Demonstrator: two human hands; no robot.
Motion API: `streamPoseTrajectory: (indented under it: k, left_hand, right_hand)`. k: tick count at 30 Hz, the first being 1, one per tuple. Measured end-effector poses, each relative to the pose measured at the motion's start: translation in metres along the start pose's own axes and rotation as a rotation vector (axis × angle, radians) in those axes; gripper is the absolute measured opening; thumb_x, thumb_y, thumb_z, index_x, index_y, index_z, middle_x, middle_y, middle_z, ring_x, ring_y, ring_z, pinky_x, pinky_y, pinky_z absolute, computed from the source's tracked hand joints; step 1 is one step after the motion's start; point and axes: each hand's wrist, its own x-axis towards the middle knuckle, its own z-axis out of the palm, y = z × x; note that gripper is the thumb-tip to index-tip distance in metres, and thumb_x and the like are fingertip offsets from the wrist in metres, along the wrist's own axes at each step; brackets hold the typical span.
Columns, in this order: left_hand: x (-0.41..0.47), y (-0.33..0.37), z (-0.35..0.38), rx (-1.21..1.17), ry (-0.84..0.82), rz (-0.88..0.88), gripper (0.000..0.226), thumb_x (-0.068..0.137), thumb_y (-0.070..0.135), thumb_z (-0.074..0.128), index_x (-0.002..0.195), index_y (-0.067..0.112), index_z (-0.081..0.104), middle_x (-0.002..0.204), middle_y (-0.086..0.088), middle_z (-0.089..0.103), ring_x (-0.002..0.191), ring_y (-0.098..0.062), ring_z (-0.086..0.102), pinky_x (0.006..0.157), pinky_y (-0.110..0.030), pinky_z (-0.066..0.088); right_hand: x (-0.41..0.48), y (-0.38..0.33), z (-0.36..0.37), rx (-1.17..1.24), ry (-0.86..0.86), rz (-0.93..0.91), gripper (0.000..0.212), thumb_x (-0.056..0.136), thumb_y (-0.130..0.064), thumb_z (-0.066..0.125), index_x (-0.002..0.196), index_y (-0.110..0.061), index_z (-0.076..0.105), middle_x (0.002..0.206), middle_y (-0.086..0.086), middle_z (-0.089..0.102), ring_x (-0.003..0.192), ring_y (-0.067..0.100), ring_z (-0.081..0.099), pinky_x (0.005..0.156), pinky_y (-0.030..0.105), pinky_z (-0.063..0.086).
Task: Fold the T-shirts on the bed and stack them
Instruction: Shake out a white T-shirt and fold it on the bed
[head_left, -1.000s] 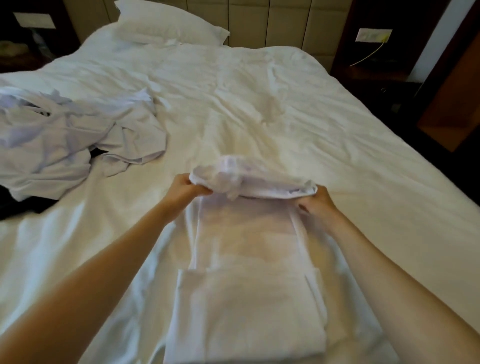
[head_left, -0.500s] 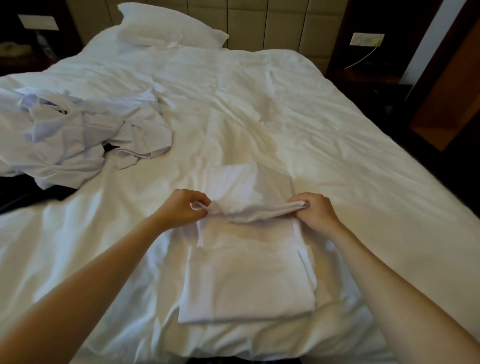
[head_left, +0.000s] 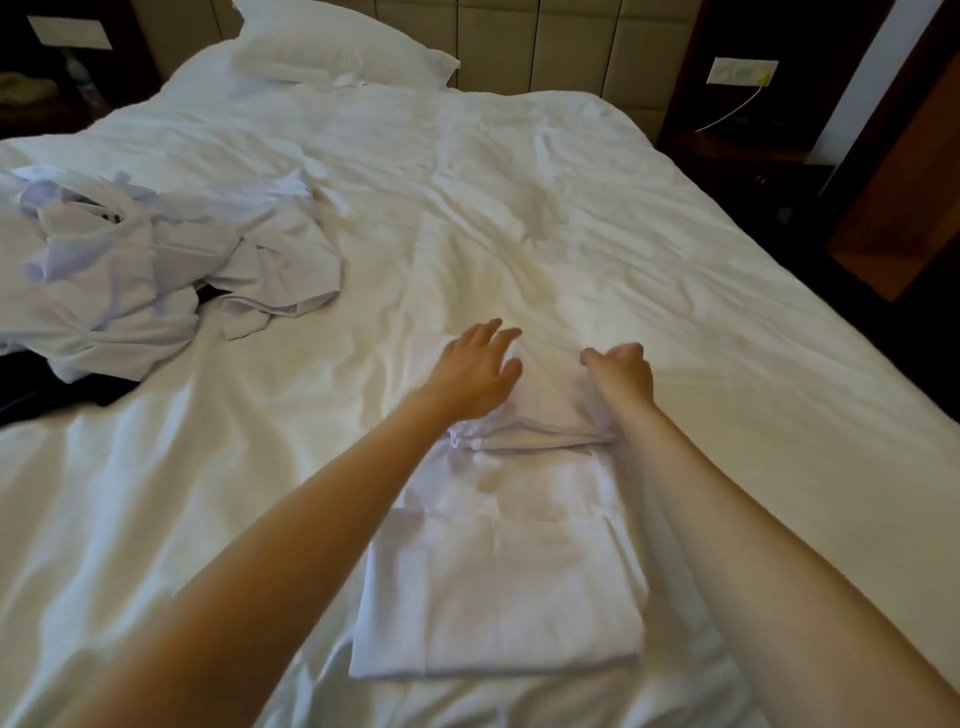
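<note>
Head view: fold edge let go, left hand flat on T-shirt, right hand curled, grip unclear; nrly folded.

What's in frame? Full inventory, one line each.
half-folded T-shirt: 1, white, bed centre, near edge
unfolded T-shirts: 1 pile, number unclear, pale lilac-white, bed left
dark cloth: 1, black, under that pile
bed: 1, white sheet, fills view
pillow: 1, white, head end
headboard: 1, beige, behind pillow
wall socket: 1, white, upper right, cable attached
left hand: 1, open, on the T-shirt's far part
right hand: 1, fingers curled, on its far right; grip unclear
</note>
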Motion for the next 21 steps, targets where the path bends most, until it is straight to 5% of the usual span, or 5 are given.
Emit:
streamPoseTrajectory:
  k: [4,7,12,18,21]
  left_hand:
    - [-0.003,-0.007,0.022,0.015,0.009,-0.288,0.063,0.097,0.044,0.034,0.15,0.021,0.008,0.157,-0.016,-0.003,0.144,-0.032,0.003,0.115,-0.043,0.007]
    - [-0.013,-0.023,0.013,-0.092,0.149,-0.499,0.075,0.09,0.046,0.049,0.148,0.015,0.012,0.151,-0.018,0.018,0.137,-0.035,0.022,0.11,-0.043,0.021]
    - [-0.019,-0.044,-0.015,-0.621,0.014,-0.733,0.065,0.083,0.034,0.067,0.13,-0.001,0.04,0.103,-0.014,0.055,0.087,-0.029,0.056,0.065,-0.031,0.045]
    - [-0.031,-0.047,-0.02,-0.85,-0.176,-0.772,0.027,0.088,0.023,0.063,0.098,0.0,0.053,0.07,-0.009,0.054,0.059,-0.02,0.052,0.054,-0.026,0.046]
    - [-0.031,-0.045,-0.024,-1.046,-0.159,-0.828,0.019,0.09,0.014,0.055,0.104,0.002,0.049,0.078,-0.01,0.056,0.067,-0.021,0.055,0.059,-0.029,0.051]
  right_hand:
    - [0.012,0.008,0.012,-0.043,-0.05,0.185,0.07,0.068,-0.041,0.066,0.122,0.001,0.05,0.123,0.015,0.057,0.106,0.03,0.058,0.08,0.03,0.048]
    - [0.015,0.01,0.006,-0.172,-0.042,0.175,0.06,0.069,-0.035,0.07,0.114,-0.001,0.052,0.109,0.012,0.056,0.101,0.03,0.057,0.079,0.03,0.048]
    - [0.005,0.01,-0.008,0.036,-0.206,0.209,0.06,0.072,-0.025,0.075,0.123,-0.001,0.053,0.116,0.015,0.058,0.098,0.03,0.059,0.071,0.029,0.048]
    - [-0.014,0.003,-0.014,0.585,-0.476,0.402,0.018,0.089,-0.002,0.05,0.072,-0.004,0.051,0.053,0.007,0.055,0.039,0.012,0.057,0.04,0.017,0.048]
    - [-0.02,-0.008,-0.011,1.02,-0.407,0.438,0.016,0.094,-0.002,0.047,0.079,-0.007,0.05,0.077,0.01,0.055,0.05,0.015,0.063,0.046,0.018,0.052]
